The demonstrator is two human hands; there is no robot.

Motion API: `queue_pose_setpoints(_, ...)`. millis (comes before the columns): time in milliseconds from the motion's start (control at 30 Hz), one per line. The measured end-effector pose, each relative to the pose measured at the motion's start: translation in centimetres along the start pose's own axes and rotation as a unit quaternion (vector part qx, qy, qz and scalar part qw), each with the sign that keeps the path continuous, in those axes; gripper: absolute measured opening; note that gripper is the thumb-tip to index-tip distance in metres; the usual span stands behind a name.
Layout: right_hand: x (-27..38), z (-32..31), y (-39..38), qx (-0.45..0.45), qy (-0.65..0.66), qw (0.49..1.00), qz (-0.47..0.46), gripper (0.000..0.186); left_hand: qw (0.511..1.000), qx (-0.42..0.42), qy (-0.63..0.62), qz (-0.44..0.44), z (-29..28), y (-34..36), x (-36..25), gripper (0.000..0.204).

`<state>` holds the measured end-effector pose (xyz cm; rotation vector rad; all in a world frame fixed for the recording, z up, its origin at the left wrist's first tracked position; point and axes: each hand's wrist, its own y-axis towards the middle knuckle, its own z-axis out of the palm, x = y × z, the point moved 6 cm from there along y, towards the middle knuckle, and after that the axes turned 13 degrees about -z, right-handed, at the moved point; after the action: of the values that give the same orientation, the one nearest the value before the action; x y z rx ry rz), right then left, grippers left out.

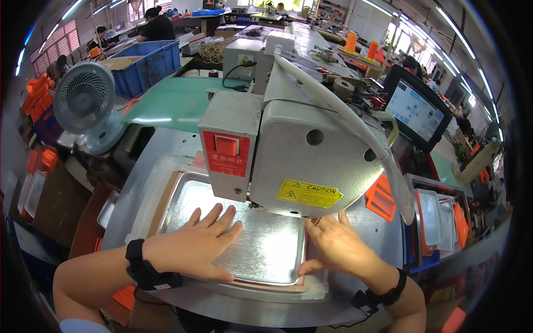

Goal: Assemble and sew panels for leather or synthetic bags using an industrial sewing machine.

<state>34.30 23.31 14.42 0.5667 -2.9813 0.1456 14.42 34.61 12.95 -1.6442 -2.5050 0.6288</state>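
Note:
A shiny rectangular panel (269, 252) with rounded corners and a raised rim lies flat in a brown frame (162, 204) on the machine's metal bed. My left hand (191, 247) rests on the panel's left part with its fingers spread. At the right edge is my right hand (340, 247), fingers stretched forward and thumb apart, close to the rim. Its fingertips reach beneath the grey sewing machine head (311, 150), which hides them in part. The machine head also covers the panel's far right portion and the needle area. Both wrists wear black straps.
A grey box with a red switch (226, 147) hangs over the panel's far side. Orange frames (381, 198) lie to the right, near a tray of white and orange pieces (438, 216). A screen (417, 108) stands beyond. At left are a fan (86, 100) and blue crate (147, 66).

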Motion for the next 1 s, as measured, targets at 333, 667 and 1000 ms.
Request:
queue_pose_setpoints(333, -0.8, 0.1, 2.1, 0.057, -0.006, 0.998, 0.015, 0.100, 0.999, -0.036, -0.014, 0.015, -0.3, 0.8, 2.3, 0.098)
queue_pose_setpoints(667, -3.2, -1.2, 3.1, -0.091, 0.214, 0.973, 0.001, 0.082, 0.998, -0.001, -0.065, 0.003, -0.8, 3.7, 4.0, 0.097)
queue_pose_setpoints(1000, -6.1, -0.4, 3.9, -0.107, 0.119, 0.987, -0.018, 0.066, 0.987, 0.103, -0.115, -0.051, -4.0, 5.2, 4.2, 0.076)
